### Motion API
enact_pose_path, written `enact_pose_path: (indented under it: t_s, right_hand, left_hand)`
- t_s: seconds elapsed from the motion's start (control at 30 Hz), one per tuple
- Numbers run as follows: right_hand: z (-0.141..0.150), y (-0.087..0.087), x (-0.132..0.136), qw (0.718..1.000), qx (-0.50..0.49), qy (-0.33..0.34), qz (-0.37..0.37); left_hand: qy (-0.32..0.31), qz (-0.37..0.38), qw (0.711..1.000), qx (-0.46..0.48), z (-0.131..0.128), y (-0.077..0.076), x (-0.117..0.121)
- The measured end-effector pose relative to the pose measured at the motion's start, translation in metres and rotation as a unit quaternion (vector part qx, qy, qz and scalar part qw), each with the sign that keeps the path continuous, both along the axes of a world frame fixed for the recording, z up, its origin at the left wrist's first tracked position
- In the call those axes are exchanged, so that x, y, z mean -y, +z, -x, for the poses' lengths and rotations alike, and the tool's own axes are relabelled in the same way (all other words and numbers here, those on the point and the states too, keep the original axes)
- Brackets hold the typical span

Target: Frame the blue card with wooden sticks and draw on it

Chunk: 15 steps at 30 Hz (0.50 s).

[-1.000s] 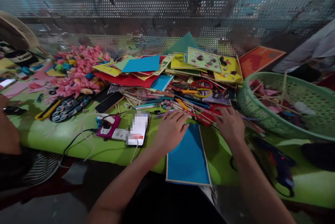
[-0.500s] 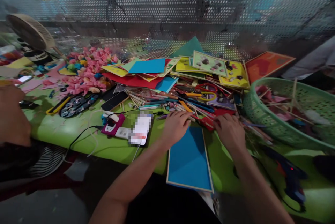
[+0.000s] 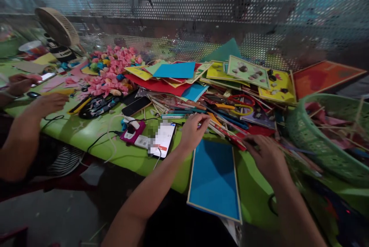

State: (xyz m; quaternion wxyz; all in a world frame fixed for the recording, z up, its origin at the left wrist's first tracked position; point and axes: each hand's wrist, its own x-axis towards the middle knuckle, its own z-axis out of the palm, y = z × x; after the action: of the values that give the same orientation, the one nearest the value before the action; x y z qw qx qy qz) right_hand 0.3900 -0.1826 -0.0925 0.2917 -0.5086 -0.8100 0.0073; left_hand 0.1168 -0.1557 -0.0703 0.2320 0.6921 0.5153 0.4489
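My left hand (image 3: 193, 132) is at the near edge of a heap of pens and sticks (image 3: 198, 108). Its thumb and fingers are pinched together, and what lies between them is too small to make out. To the right, my right hand (image 3: 266, 156) has its fingers stretched out and a little apart. Its fingertips are beside the end of a red strip (image 3: 238, 142) in the same heap. Below and between the hands lies a blue board with a pale wooden rim (image 3: 215, 179), overhanging the table's front edge.
A green basket (image 3: 300, 135) with sticks stands right, near a dark glue gun (image 3: 350, 216). Left are a charging phone (image 3: 165, 139), a purple power socket (image 3: 132, 133), pink paper pieces (image 3: 115, 70) and another person's hand (image 3: 47, 104). Decorated boards (image 3: 248, 70) are stacked behind.
My view has swung left, so more of the person at left shows. My left hand's fingers have drawn together. My right hand has pulled back slightly from the red strip.
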Motion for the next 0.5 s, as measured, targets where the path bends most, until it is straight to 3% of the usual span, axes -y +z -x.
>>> enact_pose_path:
  t_s: [0.27,0.5]
  right_hand:
    - [-0.002,0.001,-0.001,0.999,-0.017,0.029,0.037]
    - [-0.007,-0.003,-0.006,0.993,0.003,0.094,0.072]
  left_hand:
    - [0.026,0.066,0.991,-0.110,0.014,0.001,-0.009]
    - [-0.004,0.132,0.968,-0.215,0.030,0.007,-0.009]
